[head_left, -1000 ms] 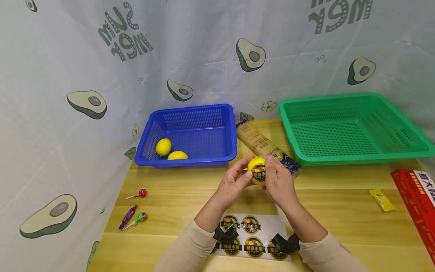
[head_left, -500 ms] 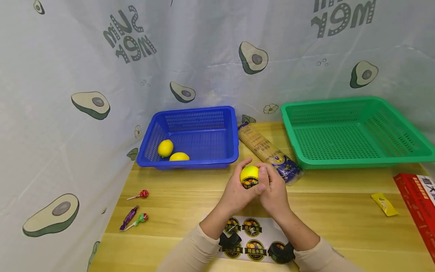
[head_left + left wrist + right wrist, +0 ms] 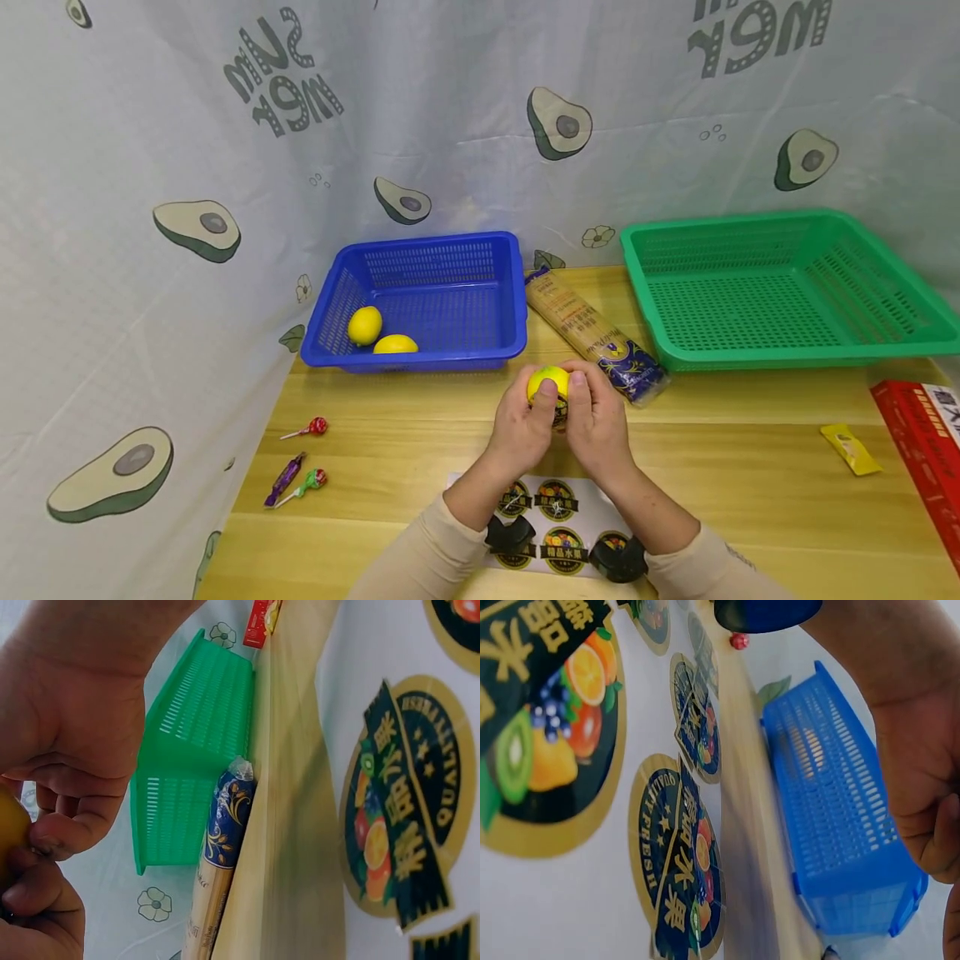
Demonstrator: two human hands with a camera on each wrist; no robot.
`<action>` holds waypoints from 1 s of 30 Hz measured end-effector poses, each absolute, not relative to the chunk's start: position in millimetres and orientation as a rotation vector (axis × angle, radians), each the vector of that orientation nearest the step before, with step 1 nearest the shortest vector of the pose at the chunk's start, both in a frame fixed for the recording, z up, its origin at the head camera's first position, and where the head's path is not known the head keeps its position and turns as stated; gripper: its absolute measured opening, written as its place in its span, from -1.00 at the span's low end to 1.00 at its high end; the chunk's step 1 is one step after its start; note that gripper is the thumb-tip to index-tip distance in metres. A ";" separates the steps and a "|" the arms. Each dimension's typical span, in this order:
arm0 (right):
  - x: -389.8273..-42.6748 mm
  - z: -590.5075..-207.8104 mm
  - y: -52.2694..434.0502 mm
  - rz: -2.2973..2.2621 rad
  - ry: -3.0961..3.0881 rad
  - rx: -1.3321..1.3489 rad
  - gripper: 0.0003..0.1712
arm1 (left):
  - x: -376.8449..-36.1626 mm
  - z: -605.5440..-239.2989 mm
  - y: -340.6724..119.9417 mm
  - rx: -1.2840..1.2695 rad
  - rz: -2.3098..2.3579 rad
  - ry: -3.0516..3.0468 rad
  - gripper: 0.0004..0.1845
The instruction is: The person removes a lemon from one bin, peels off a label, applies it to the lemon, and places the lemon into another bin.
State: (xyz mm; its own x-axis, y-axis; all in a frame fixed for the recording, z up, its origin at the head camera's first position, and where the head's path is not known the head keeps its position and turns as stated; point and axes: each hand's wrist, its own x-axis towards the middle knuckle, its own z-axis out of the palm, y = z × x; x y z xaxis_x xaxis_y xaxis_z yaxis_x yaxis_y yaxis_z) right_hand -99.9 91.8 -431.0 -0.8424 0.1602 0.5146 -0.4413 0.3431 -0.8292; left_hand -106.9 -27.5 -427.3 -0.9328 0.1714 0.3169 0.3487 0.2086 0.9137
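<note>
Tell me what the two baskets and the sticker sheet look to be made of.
Blue basket and green basket: apparently moulded plastic, judging by the uniform colour, perforated grid walls and slight sheen. Sticker sheet: seemingly glossy paper or film, a flat white backing with printed round fruit labels; which one cannot be told.

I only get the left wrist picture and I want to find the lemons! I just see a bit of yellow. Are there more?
Observer: Yes, two lemons lie in a blue basket.
Operator: Who holds the yellow one?
Observer: Both hands, left hand and right hand, grip that lemon.
Operator: Any sweets?
Observer: Two lollipops and a purple candy lie on the table.
</note>
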 end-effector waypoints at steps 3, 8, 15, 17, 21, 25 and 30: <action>-99.6 -431.1 90.7 1.557 -2.080 0.246 -0.73 | -106.5 -428.9 -27.9 -0.484 -1.793 -2.327 -0.22; -99.6 -431.2 90.4 1.586 -2.093 0.245 -0.74 | -106.5 -428.9 -27.0 -0.323 -1.794 -2.345 -0.32; -101.1 -418.7 101.0 1.718 -2.267 0.105 -0.65 | -111.1 -430.9 -28.3 -0.304 -2.107 -2.253 -0.11; -102.9 -413.2 106.1 1.801 -2.322 0.051 -0.58 | -113.2 -431.7 -29.8 -0.397 -2.226 -2.235 -0.02; -109.0 -407.4 115.7 1.928 -2.378 -0.012 -0.37 | -117.1 -430.2 -30.7 -0.460 -2.415 -2.185 -0.01; -110.8 -408.9 119.3 1.760 -2.469 0.039 -0.36 | -116.7 -427.8 -25.0 -0.305 -2.704 -1.963 -0.14; -106.9 -413.5 115.8 1.368 -2.518 0.094 -0.56 | -110.1 -428.3 -14.3 -0.207 -2.998 -1.683 -0.14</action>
State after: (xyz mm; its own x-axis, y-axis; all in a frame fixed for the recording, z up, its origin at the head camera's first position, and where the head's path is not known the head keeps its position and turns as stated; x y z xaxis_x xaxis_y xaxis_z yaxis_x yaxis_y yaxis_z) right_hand -106.9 115.8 -413.5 -0.9604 0.0727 0.2689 -0.1859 0.5514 -0.8133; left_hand -110.1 -14.3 -428.3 -0.9474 0.3171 -0.0438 -0.2025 -0.4878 0.8492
